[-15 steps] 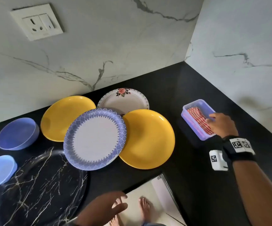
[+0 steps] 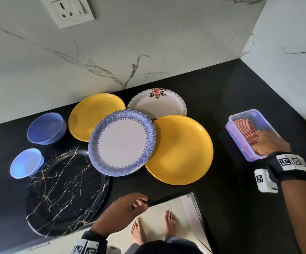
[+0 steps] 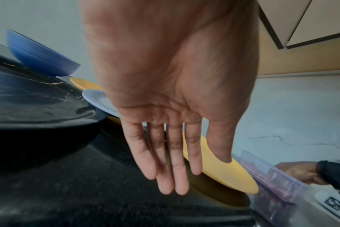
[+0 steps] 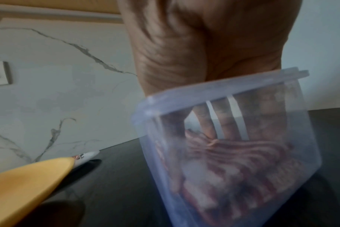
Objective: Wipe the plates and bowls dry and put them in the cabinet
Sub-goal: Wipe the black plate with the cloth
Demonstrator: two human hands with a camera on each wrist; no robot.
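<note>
Barely started: right hand point(image 2: 269, 143) fingers down in the tub point(image 2: 230, 125) on the striped cloth point(image 2: 243, 128), grip unclear, left hand point(image 2: 119, 213) wide, plates point(image 2: 122, 142) and bowls point(image 2: 46, 128) unwiped on counter point(image 2: 221, 88).

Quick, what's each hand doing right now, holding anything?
Left hand: open, fingers straight, holding nothing.
Right hand: inside the plastic container, fingers on the striped cloth; a closed grip cannot be told.

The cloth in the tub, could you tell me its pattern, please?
Red and white stripes on the cloth in the tub; the head view shows it best.
</note>
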